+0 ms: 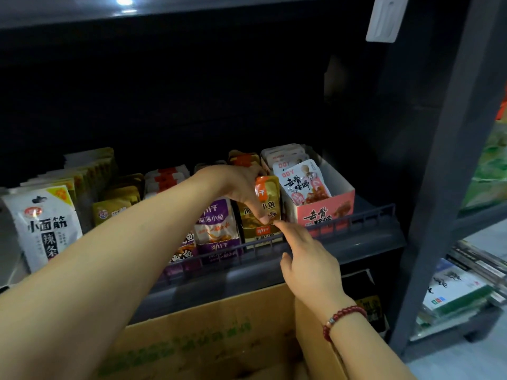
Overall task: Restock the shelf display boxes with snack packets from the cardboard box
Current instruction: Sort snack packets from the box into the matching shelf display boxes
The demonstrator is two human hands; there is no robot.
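Note:
My left hand [238, 185] reaches across to the shelf and pinches a gold and orange snack packet [267, 193], holding it upright at the front of the gold display box [260, 231]. My right hand [307, 259], with a red bead bracelet on the wrist, points its index finger at the packet's lower corner and holds nothing. The open cardboard box [208, 335] stands below, in front of the shelf. A purple display box [216, 229] sits just left of the gold one.
A pink display box [326, 212] of white packets stands at the right end of the shelf. Large white packets [41, 223] and gold ones fill the left. A dark grid rail [351, 219] fronts the shelf. A grey upright post [439, 187] rises on the right.

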